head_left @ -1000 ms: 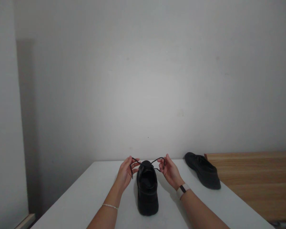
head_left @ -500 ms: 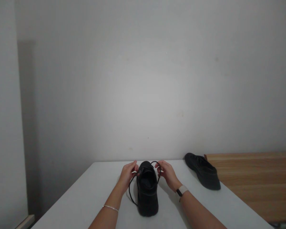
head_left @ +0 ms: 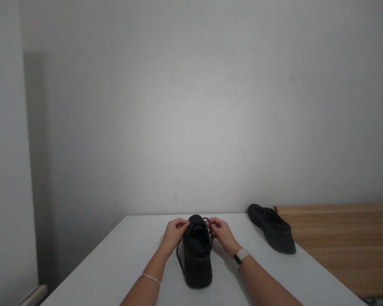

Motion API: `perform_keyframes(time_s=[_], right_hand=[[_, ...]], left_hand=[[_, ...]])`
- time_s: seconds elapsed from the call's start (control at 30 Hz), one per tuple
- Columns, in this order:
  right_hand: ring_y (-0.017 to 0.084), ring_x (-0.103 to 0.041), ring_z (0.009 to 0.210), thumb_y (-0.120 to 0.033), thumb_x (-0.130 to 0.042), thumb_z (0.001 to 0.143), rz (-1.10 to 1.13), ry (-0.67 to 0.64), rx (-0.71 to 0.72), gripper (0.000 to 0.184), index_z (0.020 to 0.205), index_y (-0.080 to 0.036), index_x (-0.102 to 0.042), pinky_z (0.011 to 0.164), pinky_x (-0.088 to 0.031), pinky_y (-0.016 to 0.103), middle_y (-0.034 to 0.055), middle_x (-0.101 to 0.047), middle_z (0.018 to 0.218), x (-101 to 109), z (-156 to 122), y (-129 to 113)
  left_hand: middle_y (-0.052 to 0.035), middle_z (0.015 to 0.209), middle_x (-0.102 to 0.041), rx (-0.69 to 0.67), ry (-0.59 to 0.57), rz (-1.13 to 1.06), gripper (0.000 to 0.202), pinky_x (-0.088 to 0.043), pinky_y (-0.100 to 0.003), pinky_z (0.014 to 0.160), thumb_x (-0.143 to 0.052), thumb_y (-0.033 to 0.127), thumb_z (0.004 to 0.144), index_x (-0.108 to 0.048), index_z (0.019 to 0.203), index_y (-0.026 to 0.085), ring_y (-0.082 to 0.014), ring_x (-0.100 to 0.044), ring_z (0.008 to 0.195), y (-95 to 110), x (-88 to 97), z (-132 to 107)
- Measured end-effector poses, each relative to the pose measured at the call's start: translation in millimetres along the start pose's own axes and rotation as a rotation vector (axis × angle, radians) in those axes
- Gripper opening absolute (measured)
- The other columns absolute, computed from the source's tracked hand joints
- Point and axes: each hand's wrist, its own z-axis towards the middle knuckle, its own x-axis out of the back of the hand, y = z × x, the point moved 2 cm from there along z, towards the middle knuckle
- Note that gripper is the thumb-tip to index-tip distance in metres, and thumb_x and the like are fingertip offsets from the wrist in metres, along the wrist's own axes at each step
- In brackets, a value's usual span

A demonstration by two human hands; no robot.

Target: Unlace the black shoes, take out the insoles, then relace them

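A black lace-up shoe point(head_left: 198, 263) stands on the white table with its heel toward me and its toe toward the wall. At the left edge of its lacing, my left hand point(head_left: 174, 233) is closed in a pinch on the shoelace. One black shoelace point(head_left: 178, 255) hangs in a curve down the shoe's left side. On the other side, my right hand point(head_left: 221, 233) pinches the lace by the right eyelets, and a loop of it arches over the fingers. The fingertips of both hands are small and partly hidden.
A second black shoe point(head_left: 272, 229) lies at the table's right edge. Beyond that edge is a wood-grain panel point(head_left: 335, 246). The white table point(head_left: 115, 263) reaches back to a grey wall point(head_left: 191, 127). A pale wooden edge point(head_left: 35, 295) shows at lower left.
My left hand has moved inward to the shoe's lacing, and the left lace loop hangs closer to the shoe. My right hand has shifted slightly left, toward the eyelets.
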Motion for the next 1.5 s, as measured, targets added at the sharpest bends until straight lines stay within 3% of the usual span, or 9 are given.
perform_keyframes(time_s=[0.1,0.37,0.57,0.8,1.0,1.2,1.4,1.5], right_hand=[[0.013,-0.052,0.053,-0.051,-0.07,0.066,-0.018,0.017,0.024,0.039,0.075,-0.014,-0.068,0.045,-0.041,0.024,0.0019,-0.06,0.062,-1,1,-1],[0.012,-0.049,0.051,-0.049,-0.069,0.068,-0.07,0.114,0.092,0.034,0.07,-0.016,-0.064,0.045,-0.039,0.023,-0.0003,-0.057,0.058,-1,1,-7],[0.015,-0.054,0.056,-0.051,-0.069,0.068,-0.075,0.05,0.063,0.036,0.077,-0.016,-0.067,0.043,-0.04,0.023,0.0035,-0.063,0.069,-1,0,-10],[0.013,-0.051,0.055,-0.05,-0.069,0.068,-0.081,0.092,0.081,0.034,0.073,-0.016,-0.065,0.045,-0.04,0.023,0.0016,-0.06,0.065,2,2,-4],[0.014,-0.053,0.058,-0.048,-0.07,0.066,-0.05,0.05,0.03,0.034,0.073,-0.016,-0.065,0.045,-0.041,0.023,0.0028,-0.062,0.069,1,1,-3],[0.012,-0.049,0.054,-0.047,-0.068,0.068,-0.033,0.12,0.039,0.03,0.069,-0.018,-0.062,0.047,-0.04,0.023,-0.0015,-0.055,0.061,4,2,-4],[0.014,-0.051,0.058,-0.044,-0.071,0.065,-0.017,0.064,0.012,0.029,0.069,-0.016,-0.064,0.047,-0.041,0.024,0.0016,-0.059,0.066,2,0,-6],[0.014,-0.051,0.059,-0.044,-0.07,0.067,-0.018,0.095,0.018,0.028,0.068,-0.016,-0.064,0.049,-0.04,0.024,0.001,-0.057,0.064,4,0,-6]], left_hand=[[-0.009,0.07,-0.071,-0.055,0.008,0.055,0.026,-0.047,-0.03,0.066,-0.072,0.039,0.064,-0.072,0.07,0.013,-0.0208,-0.062,0.068,3,-1.3,0],[-0.0074,0.071,-0.07,-0.102,0.086,0.059,0.023,-0.045,-0.027,0.064,-0.073,0.037,0.064,-0.071,0.07,0.015,-0.0191,-0.06,0.066,11,0.0,-2],[-0.0075,0.069,-0.07,-0.016,0.024,0.041,0.025,-0.045,-0.028,0.061,-0.075,0.038,0.062,-0.072,0.071,0.014,-0.0189,-0.06,0.063,10,2.7,-2],[-0.006,0.066,-0.068,-0.134,0.076,0.142,0.022,-0.044,-0.028,0.064,-0.072,0.038,0.065,-0.07,0.065,0.016,-0.0191,-0.059,0.064,13,4.5,-1],[-0.0051,0.065,-0.067,-0.034,0.0,0.075,0.027,-0.043,-0.026,0.06,-0.073,0.041,0.064,-0.069,0.069,0.014,-0.0167,-0.057,0.059,0,3.0,3],[-0.0046,0.065,-0.067,-0.095,0.111,0.063,0.024,-0.044,-0.027,0.065,-0.075,0.039,0.06,-0.068,0.065,0.016,-0.0182,-0.058,0.064,3,6.9,3],[-0.0033,0.062,-0.064,-0.023,0.005,0.075,0.031,-0.041,-0.026,0.058,-0.072,0.045,0.064,-0.067,0.066,0.014,-0.016,-0.055,0.058,-5,5.1,4],[-0.0033,0.062,-0.064,-0.077,0.06,0.096,0.029,-0.041,-0.026,0.061,-0.07,0.043,0.066,-0.066,0.064,0.015,-0.0167,-0.056,0.061,0,6.9,4]])
